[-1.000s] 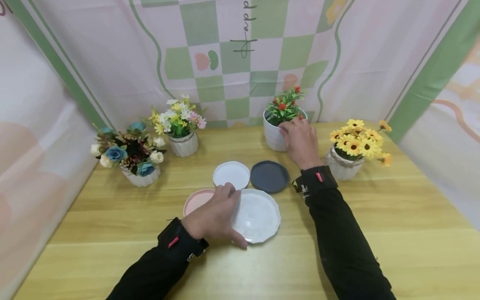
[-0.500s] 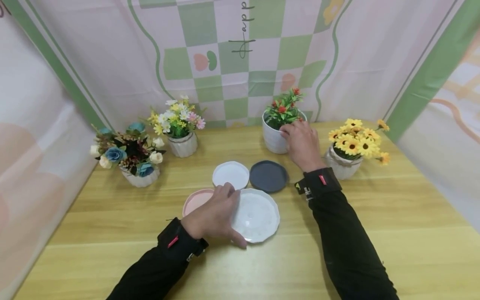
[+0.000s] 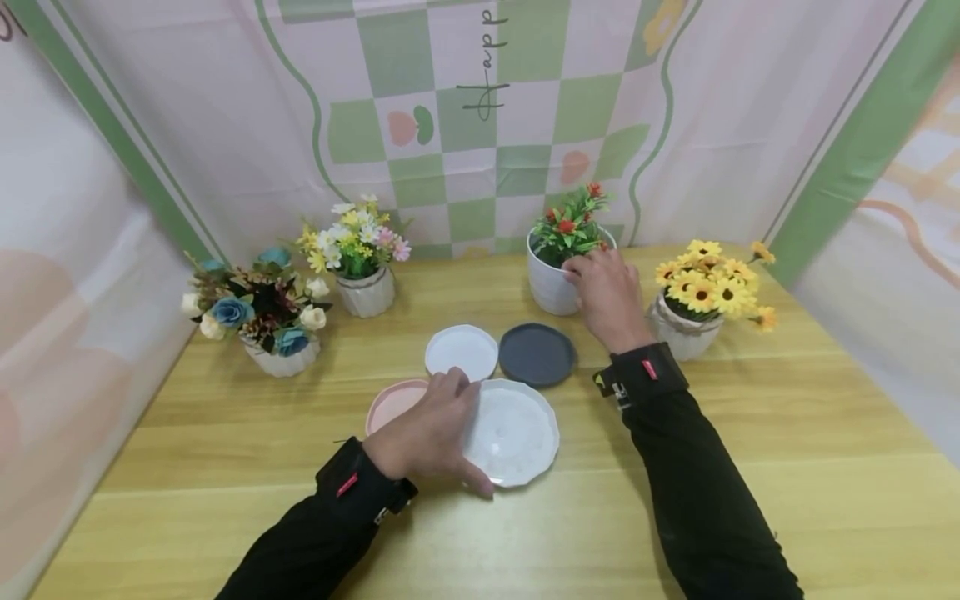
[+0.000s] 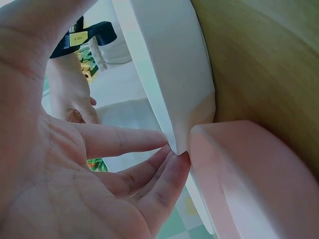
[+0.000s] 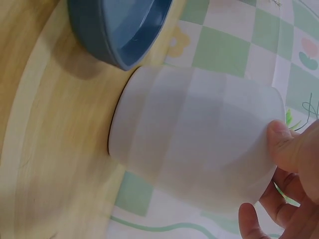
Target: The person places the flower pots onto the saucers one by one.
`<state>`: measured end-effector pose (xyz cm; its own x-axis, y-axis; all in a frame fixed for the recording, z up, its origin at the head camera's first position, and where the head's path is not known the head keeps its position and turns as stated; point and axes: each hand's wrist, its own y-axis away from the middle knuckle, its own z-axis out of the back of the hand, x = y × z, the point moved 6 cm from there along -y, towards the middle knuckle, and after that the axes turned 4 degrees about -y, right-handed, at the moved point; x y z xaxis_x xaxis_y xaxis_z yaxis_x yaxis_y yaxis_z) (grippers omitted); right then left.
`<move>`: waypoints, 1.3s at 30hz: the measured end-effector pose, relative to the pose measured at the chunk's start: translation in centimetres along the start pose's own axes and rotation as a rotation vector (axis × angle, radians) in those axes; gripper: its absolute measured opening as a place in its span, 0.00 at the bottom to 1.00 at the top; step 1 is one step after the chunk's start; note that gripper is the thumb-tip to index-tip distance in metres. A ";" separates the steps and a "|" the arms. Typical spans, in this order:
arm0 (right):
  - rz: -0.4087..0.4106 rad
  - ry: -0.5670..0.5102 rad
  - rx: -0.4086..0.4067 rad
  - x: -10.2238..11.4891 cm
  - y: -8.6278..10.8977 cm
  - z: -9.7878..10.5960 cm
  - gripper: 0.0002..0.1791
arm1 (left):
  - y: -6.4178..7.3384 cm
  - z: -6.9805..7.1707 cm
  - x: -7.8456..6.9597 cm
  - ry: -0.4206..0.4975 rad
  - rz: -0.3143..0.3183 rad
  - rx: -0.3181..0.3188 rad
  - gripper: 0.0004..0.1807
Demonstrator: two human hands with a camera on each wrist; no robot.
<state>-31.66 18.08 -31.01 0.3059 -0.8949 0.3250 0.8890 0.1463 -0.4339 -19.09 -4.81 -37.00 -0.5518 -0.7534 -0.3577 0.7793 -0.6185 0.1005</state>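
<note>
In the head view my left hand (image 3: pixel 431 429) spreads over the left edge of a large white plate (image 3: pixel 517 433), thumb at its near side. The left wrist view has the straight fingertips (image 4: pixel 167 142) right at this plate's rim, beside a pink plate (image 4: pixel 244 174). At the back, my right hand (image 3: pixel 606 296) grips the near right rim of a white flowerpot (image 3: pixel 551 283) with a red-flowered green plant (image 3: pixel 566 227). The right wrist view shows the thumb (image 5: pixel 281 142) on the pot's outer wall; the other fingers are partly hidden. The pot is upright.
A small white plate (image 3: pixel 461 350) and a dark grey plate (image 3: pixel 537 354) lie between the pot and the large plate. Pots of blue and cream roses (image 3: pixel 258 304) and mixed flowers (image 3: pixel 360 242) stand left, yellow daisies (image 3: pixel 708 287) right. A patterned curtain (image 3: pixel 472 125) hangs behind.
The flowerpot has shifted slightly toward me with my right hand on its rim, and the right forearm has drawn a little back and right. My left hand has stayed in place.
</note>
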 end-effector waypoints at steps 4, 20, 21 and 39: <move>0.003 0.003 0.005 -0.1 0.4 0.2 0.12 | 0.0 0.0 0.0 -0.005 -0.004 -0.002 0.69; 0.061 0.022 0.005 -0.2 2.1 1.3 0.12 | 0.0 0.0 0.0 -0.014 -0.013 -0.015 0.69; 0.066 0.028 0.001 -0.2 2.3 1.3 0.12 | 0.0 0.0 0.0 -0.014 -0.013 -0.015 0.69; 0.187 0.020 -0.073 0.2 4.4 2.3 0.08 | 0.0 0.1 0.0 -0.009 -0.009 -0.010 0.69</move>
<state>-26.88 19.53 -30.90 0.4561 -0.8631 0.2169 0.7902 0.2807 -0.5448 -19.09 -4.81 -36.92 -0.5614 -0.7497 -0.3504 0.7773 -0.6230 0.0876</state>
